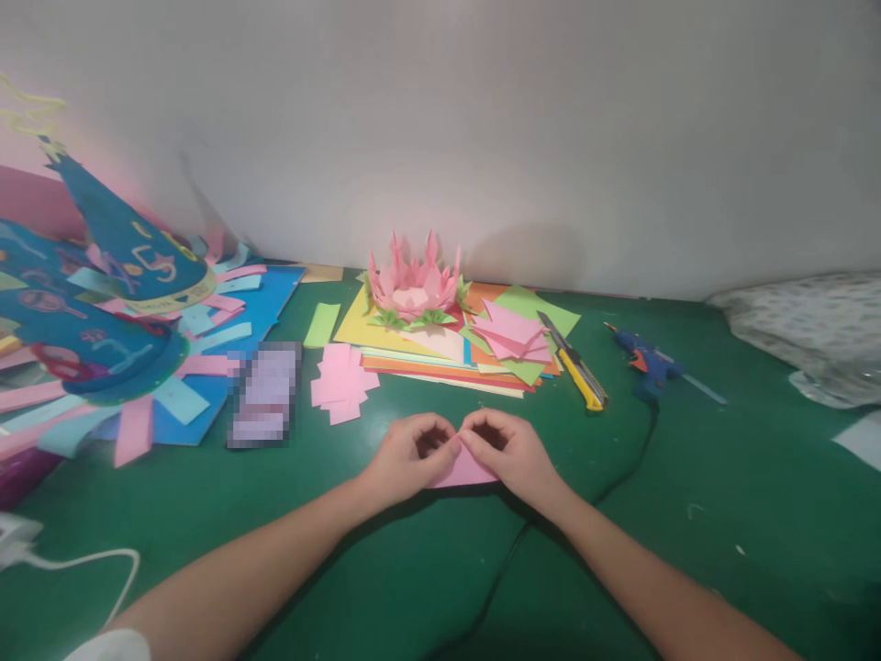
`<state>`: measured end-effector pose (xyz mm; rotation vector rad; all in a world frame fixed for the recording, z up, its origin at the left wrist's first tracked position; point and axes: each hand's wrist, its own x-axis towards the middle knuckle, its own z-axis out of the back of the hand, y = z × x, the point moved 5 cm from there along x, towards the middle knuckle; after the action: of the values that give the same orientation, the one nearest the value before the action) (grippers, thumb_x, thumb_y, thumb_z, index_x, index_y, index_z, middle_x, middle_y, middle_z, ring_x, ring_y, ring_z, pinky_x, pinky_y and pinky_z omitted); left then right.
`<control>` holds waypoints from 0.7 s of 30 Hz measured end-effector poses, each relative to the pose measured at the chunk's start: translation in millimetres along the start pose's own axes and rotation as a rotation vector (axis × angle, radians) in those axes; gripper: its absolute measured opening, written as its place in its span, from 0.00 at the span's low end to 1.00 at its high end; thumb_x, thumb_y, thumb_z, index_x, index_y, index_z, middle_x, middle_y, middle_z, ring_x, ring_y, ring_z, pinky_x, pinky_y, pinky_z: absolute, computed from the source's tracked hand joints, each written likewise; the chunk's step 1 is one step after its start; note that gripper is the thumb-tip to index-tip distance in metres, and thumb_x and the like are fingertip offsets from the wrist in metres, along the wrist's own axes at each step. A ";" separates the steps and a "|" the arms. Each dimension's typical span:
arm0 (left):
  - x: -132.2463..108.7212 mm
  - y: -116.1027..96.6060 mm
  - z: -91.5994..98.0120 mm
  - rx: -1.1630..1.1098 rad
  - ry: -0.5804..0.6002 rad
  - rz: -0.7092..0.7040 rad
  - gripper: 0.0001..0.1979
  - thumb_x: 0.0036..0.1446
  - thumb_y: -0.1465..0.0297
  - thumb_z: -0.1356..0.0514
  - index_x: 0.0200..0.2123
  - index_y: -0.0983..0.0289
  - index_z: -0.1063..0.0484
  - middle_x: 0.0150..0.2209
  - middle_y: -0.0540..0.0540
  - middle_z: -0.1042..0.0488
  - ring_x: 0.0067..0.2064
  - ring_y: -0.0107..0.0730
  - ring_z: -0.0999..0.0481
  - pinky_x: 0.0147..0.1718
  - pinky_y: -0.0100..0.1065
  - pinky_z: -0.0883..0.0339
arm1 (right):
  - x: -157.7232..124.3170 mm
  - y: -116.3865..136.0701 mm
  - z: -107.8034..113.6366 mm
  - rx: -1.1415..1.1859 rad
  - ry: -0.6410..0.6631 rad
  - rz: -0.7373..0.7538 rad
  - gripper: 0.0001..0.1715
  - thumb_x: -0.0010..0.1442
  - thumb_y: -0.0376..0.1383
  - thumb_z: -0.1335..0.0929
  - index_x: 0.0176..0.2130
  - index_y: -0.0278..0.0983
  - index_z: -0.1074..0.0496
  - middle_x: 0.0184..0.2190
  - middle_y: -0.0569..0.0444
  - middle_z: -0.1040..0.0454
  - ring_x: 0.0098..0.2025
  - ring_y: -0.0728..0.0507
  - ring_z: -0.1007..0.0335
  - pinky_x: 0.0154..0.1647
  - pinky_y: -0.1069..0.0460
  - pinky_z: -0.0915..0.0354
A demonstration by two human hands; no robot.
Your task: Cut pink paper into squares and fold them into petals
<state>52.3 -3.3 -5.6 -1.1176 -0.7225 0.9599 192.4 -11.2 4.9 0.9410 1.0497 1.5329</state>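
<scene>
Pinching a pink sheet [466,470] at a green desk [385,588]

A black cord [507,558] crosses the desk below the right arm [640,560]. Just beyond, the left hand [411,462] and right hand [518,457] are nearly tip to tip, each with thumb and fingers closed on the top of the sheet, which is between them. Farther off lie pink slips [340,384] at left, a yellow cutter [585,378] and a blue glue gun [651,364] at right. Behind, a pink paper flower [413,298] sits on stacked colored paper [385,339], before a pale wall [440,110].

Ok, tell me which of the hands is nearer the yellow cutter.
Right. The right hand is left of the yellow cutter and closer to the camera; the left hand is farther left, beyond the right one.
</scene>
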 end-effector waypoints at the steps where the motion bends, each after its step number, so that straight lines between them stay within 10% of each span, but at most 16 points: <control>1: 0.1 0.8 -0.3 -0.009 0.001 0.008 0.09 0.55 0.66 0.43 0.29 0.66 0.30 0.26 0.51 0.28 0.26 0.24 0.31 0.25 0.25 0.38 | 0.1 0.1 -0.6 0.003 0.000 0.000 0.08 0.54 0.39 0.34 0.28 0.36 0.30 0.24 0.56 0.30 0.26 0.49 0.36 0.27 0.55 0.37; 21: 1.8 3.1 -3.0 0.012 -0.059 0.029 0.07 0.53 0.68 0.43 0.26 0.65 0.33 0.24 0.49 0.30 0.26 0.24 0.33 0.25 0.26 0.40 | 5.2 -3.5 -6.9 0.025 0.017 0.017 0.07 0.56 0.36 0.37 0.27 0.36 0.33 0.24 0.58 0.34 0.26 0.50 0.39 0.28 0.55 0.39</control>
<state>54.8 -2.5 -9.4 -1.0955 -0.7486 1.0245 186.1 -6.8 -0.3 0.9579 1.0779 1.5473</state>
